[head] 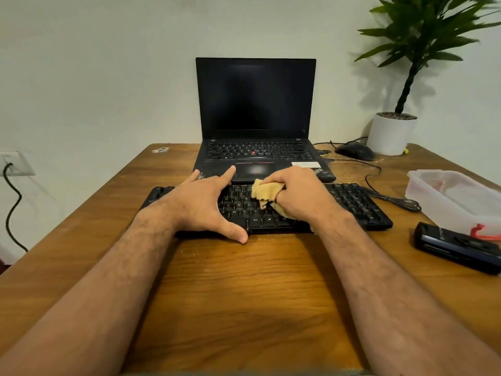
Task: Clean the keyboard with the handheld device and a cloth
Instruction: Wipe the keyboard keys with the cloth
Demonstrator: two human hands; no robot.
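Observation:
A black keyboard point(355, 203) lies across the middle of the wooden table. My left hand point(206, 206) spans its left half, fingers stretched over the far edge and thumb against the near edge. My right hand point(301, 195) holds a crumpled tan cloth point(264, 192) bunched in its fingers and presses it onto the middle keys. A black handheld device point(455, 246) lies on the table at the right, apart from both hands.
An open black laptop point(256, 104) with a dark screen stands just behind the keyboard. A clear plastic container point(458, 199) sits at the right edge, a black mouse point(355, 151) and a potted plant point(391, 134) at the back right. Cables run along the right side.

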